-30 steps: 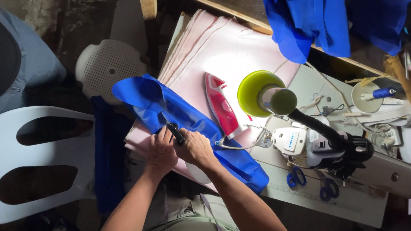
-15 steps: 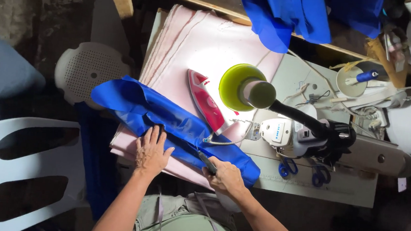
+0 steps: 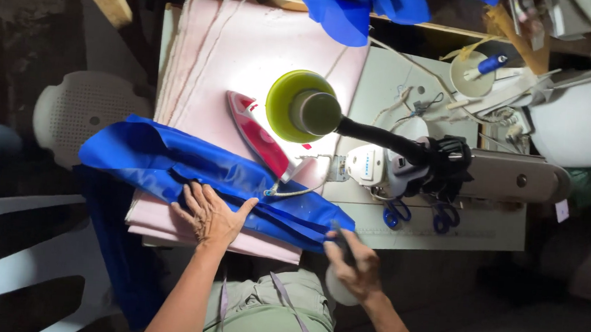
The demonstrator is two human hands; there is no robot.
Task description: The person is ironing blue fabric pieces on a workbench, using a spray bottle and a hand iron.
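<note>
A long strip of shiny blue fabric (image 3: 164, 164) lies across the near edge of a pink padded board (image 3: 248, 52). My left hand (image 3: 212, 216) rests flat on the fabric, fingers spread. My right hand (image 3: 356, 264) is off the board's near right corner, closed around the dark top of a white bottle (image 3: 336, 291) that is partly hidden beneath it. A red iron (image 3: 257, 140) lies on the pad just beyond the fabric, its cord trailing toward my left hand.
A green-shaded lamp (image 3: 298, 104) on a black neck shines on the pad. A white sewing machine (image 3: 372, 166) sits to the right, with blue-handled scissors (image 3: 394, 212) below it. More blue cloth (image 3: 362, 8) hangs at the top. A white plastic chair (image 3: 19, 257) and stool (image 3: 81, 113) stand on the left.
My right hand has left the fabric and pulled right and toward me with the bottle. My left hand has spread flat on the blue cloth. The view has shifted.
</note>
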